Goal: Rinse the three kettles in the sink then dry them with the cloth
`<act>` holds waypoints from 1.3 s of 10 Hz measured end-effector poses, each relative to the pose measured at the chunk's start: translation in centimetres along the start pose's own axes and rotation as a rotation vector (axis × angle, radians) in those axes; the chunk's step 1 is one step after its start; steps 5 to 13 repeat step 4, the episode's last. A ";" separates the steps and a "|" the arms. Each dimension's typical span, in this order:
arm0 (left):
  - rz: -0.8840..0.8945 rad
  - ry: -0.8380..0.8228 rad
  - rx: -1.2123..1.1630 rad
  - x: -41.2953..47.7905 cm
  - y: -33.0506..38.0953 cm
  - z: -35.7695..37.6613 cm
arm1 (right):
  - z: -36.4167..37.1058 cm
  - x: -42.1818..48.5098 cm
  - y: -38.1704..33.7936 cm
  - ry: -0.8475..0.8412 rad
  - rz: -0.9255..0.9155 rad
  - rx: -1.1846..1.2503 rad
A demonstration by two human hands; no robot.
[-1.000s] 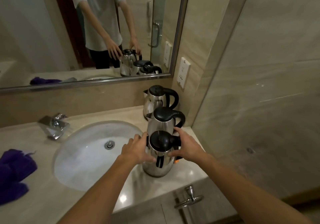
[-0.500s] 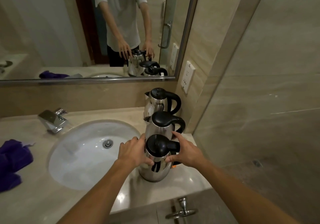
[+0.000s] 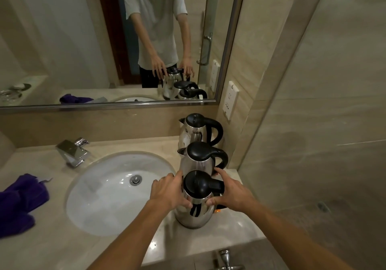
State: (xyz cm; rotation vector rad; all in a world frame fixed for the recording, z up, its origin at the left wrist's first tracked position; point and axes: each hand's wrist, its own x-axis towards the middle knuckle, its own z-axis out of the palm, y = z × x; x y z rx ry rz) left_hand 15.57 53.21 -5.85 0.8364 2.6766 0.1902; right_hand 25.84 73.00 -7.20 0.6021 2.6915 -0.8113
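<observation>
while the nearest kettle (image 3: pixel 198 215) stands by the sink (image 3: pixel 100 203), left grip (image 3: pixel 167 192) and right grip (image 3: pixel 232 194) clasp its sides.

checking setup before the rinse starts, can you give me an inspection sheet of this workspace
surface: beige stone counter, glossy, no spills seen
job's things: near kettle, middle kettle and far kettle stand in a row right of the sink, lids shut; purple cloth lies left; tap shows no water running
clutter: nothing seen
hands: left hand and right hand hold the near kettle by its sides
cables: nothing seen
surroundings: mirror behind, wall socket beside far kettle
</observation>
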 end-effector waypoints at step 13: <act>-0.002 -0.137 -0.061 -0.1 0.7 -0.8 | -2.2 0.9 0.3 -0.235 0.003 0.121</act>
